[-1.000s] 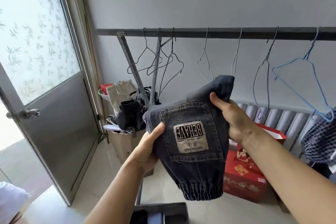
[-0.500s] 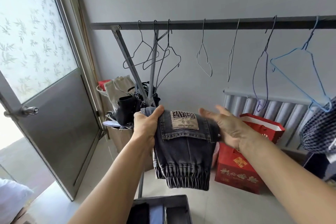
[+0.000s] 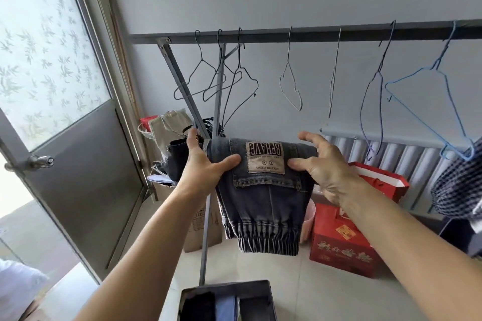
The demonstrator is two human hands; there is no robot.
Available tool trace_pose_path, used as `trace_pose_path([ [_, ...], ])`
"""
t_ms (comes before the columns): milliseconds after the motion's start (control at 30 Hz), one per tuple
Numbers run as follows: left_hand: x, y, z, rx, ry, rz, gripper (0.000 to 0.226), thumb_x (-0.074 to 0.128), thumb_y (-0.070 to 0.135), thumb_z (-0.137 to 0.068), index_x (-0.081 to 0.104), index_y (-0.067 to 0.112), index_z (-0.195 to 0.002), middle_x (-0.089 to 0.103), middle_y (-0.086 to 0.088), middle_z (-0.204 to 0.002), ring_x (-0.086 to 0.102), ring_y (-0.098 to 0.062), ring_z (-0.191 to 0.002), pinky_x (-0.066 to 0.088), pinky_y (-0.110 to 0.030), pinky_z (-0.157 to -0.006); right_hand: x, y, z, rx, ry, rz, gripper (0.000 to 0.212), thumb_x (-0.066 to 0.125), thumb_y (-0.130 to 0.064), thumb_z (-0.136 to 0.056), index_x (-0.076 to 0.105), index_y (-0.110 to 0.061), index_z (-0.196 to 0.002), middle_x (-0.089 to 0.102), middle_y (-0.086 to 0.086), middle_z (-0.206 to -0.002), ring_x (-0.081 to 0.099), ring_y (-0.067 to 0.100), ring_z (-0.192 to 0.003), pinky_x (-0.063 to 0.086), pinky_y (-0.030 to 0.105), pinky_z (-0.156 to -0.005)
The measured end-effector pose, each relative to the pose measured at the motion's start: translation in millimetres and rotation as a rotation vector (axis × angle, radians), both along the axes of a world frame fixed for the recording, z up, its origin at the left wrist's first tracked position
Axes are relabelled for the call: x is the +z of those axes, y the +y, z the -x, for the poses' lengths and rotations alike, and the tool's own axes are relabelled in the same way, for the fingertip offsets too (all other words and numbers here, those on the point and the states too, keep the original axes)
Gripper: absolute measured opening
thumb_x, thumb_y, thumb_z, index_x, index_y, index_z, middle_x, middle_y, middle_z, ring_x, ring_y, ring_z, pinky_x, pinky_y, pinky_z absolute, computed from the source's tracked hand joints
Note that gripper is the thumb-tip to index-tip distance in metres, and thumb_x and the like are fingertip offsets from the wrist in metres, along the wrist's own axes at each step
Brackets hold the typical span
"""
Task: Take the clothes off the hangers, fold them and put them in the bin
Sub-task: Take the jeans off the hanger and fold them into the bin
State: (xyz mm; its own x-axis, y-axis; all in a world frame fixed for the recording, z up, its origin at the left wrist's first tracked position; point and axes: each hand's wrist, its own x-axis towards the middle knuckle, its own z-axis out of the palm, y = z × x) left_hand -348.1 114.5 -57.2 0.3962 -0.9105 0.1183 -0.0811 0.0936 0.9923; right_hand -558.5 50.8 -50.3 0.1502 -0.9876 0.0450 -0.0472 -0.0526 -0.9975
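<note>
One pair of dark blue denim jeans [image 3: 263, 190], folded, held up in front of the rack between both hands, elastic cuffs hanging at the bottom, beige "BEHAVE" patch [image 3: 265, 157] facing the camera upside down. Left hand [image 3: 203, 164] gripping the left edge of the fold, thumb pressed on the front of the denim, fingers behind it. Right hand [image 3: 323, 164] gripping the right edge, thumb on the front beside the patch, index finger raised above the top edge. Directly below, at the bottom of the frame, dark rectangular bin [image 3: 227, 300] on the pale tiled floor [image 3: 300, 289], with dark and blue folded clothes already inside.

Behind the jeans, grey metal clothes rail [image 3: 300, 33] running across the wall, seven bare wire hangers [image 3: 290, 86] hooked over it, among them a light blue wire hanger [image 3: 427, 104] far right. Dark checked garment [image 3: 456, 187] hanging at the right edge. Red gift box [image 3: 341, 247] and red paper bag [image 3: 378, 180] on the floor right of the jeans. Further left, brown cardboard box [image 3: 200, 221] with bags piled above it, then a grey metal door [image 3: 78, 164] with frosted leaf-patterned glass, standing ajar.
</note>
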Motion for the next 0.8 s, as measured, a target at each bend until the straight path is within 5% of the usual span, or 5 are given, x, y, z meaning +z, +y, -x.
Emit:
trace_pose_path([
  [167,7.4,3.0,-0.4,-0.151,0.041,-0.020,0.055,0.075,0.004,-0.080,0.059,0.023,-0.129,0.068,-0.015,-0.119,0.069,-0.020,-0.099,0.057,-0.035,-0.091,8.1,1.0,8.2,0.099,0.186,-0.018,0.082,0.082,-0.003,-0.072,0.043,-0.021,-0.142,0.056,0.012,-0.127,0.059,0.027,-0.112,0.049,0.041,-0.101],
  [333,11.3,4.4,-8.2,-0.307,-0.407,-0.164,0.086,0.084,0.000,-0.070,0.043,0.019,-0.143,0.061,0.001,-0.118,0.063,-0.011,-0.105,0.054,-0.031,-0.096,6.8,6.1,12.0,0.136,0.598,0.163,0.065,0.081,-0.006,-0.074,0.051,-0.011,-0.131,0.062,0.005,-0.112,0.059,0.019,-0.102,0.048,0.026,-0.082],
  [467,11.3,-0.7,-7.2,-0.133,-0.760,-0.137,0.054,0.086,0.021,-0.069,0.063,0.025,-0.118,0.067,0.008,-0.095,0.065,-0.013,-0.083,0.058,-0.041,-0.083,2.3,5.1,12.6,-0.022,0.813,0.359,0.039,0.077,-0.022,-0.080,0.061,-0.019,-0.116,0.063,0.002,-0.103,0.059,0.023,-0.099,0.047,0.032,-0.081],
  [600,4.1,-3.3,-9.4,0.068,-0.828,-0.075,0.041,0.086,0.037,-0.065,0.062,0.039,-0.098,0.065,0.009,-0.094,0.065,-0.020,-0.085,0.056,-0.044,-0.080,5.0,4.4,13.7,-0.126,0.986,0.654,0.038,0.080,-0.039,-0.072,0.067,-0.022,-0.103,0.047,0.001,-0.108,0.041,0.023,-0.109,0.036,0.037,-0.093],
  [800,-6.8,-1.4,3.3,0.285,-0.837,-0.129,0.066,0.080,0.044,-0.073,0.048,0.035,-0.130,0.038,0.000,-0.122,0.034,-0.023,-0.123,0.038,-0.044,-0.101,14.0,5.2,4.3,-0.044,0.898,0.729,0.030,0.073,-0.031,-0.077,0.047,-0.022,-0.089,0.063,0.000,-0.077,0.060,0.027,-0.074,0.035,0.031,-0.061],
])
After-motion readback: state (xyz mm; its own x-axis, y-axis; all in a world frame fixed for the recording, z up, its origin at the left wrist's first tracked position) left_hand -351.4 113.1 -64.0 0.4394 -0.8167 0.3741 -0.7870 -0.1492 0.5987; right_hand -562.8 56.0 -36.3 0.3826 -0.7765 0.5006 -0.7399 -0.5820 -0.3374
